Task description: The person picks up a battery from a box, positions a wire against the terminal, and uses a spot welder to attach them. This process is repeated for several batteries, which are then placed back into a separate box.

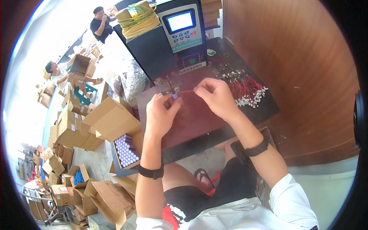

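My left hand (161, 112) is closed on a small purple cylindrical battery cell (175, 96), with its end up at the metal electrodes (168, 84) of a black spot welder (153, 53). Whether the cell touches the electrodes I cannot tell. To the right, my right hand (215, 96) pinches a thin red wire (187, 91) between thumb and fingers. The wire runs leftward, nearly level, to the cell's upper end; its join there is too small to make out. A lit screen (180, 22) and buttons are on the machine's front.
Red wires with white connectors (249, 90) lie bunched on the table's right. An open carton (138, 145) of purple cells stands at the table's left edge. Yellow-green cable (140, 23) sits atop the machine. A wooden panel (291, 76) rises at right; cartons and two people are at far left.
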`<state>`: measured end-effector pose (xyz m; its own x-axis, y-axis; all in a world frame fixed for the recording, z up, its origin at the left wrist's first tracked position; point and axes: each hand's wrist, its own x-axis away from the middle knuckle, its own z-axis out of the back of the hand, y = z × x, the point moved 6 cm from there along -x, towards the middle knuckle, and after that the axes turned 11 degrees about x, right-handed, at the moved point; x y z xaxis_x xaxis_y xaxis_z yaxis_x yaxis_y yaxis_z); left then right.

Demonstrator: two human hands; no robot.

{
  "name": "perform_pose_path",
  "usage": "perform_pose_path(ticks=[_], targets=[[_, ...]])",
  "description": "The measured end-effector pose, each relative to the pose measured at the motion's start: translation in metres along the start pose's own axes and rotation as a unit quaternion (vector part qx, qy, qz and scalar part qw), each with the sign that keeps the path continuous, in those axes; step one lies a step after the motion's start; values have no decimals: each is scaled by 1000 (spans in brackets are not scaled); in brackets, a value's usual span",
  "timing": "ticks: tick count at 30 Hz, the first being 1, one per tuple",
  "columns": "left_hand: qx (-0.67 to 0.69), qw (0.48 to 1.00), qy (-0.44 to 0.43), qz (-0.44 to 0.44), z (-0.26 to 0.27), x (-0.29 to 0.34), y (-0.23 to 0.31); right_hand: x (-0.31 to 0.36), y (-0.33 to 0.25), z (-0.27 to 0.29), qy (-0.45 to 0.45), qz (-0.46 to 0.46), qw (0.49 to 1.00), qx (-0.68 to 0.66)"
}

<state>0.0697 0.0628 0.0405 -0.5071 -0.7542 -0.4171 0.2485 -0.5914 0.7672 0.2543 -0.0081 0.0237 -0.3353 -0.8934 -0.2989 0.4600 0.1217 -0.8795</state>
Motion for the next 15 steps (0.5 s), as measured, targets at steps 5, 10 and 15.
perform_pose_path(ticks=[5, 10, 15], targets=[[-10, 1000, 0, 1, 0, 1, -2, 1, 1, 2, 4, 6, 1000, -11], [-27, 999, -41, -15, -8, 1, 3, 13, -3, 20, -10, -2, 996, -84], [40, 998, -38, -15, 6, 10, -5, 62, -23, 117, 58, -21, 998, -7]])
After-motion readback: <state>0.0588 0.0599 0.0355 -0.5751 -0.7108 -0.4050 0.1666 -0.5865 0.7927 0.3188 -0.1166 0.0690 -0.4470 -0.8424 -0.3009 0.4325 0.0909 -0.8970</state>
